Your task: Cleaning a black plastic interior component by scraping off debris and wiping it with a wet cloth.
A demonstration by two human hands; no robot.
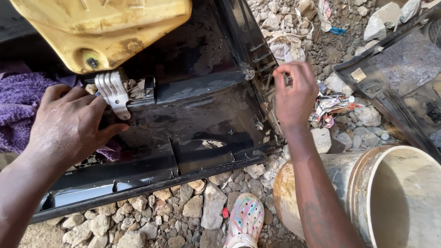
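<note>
Hands on a black plastic panel (193, 115) lying inner face up on gravel ground (183, 216), long axis running left to right, tilted down-left. Left hand (69, 124) lies flat, palm down, on the panel's left part, fingers spread, nothing clasped, thumb just beside a silver metal bracket (112, 92). Right hand (296, 94) sits at the panel's right edge, fingertips pinched on a small dark part there; too small to tell what. Right hand is the nearer one to the edge fasteners; panel lies left of and below that grip. Yellow jerrycan (101, 27) rests over the panel's top left, purple cloth (18, 101) at left, dirty white bucket (395, 197) lower right, second black panel (399, 69) well apart.
</note>
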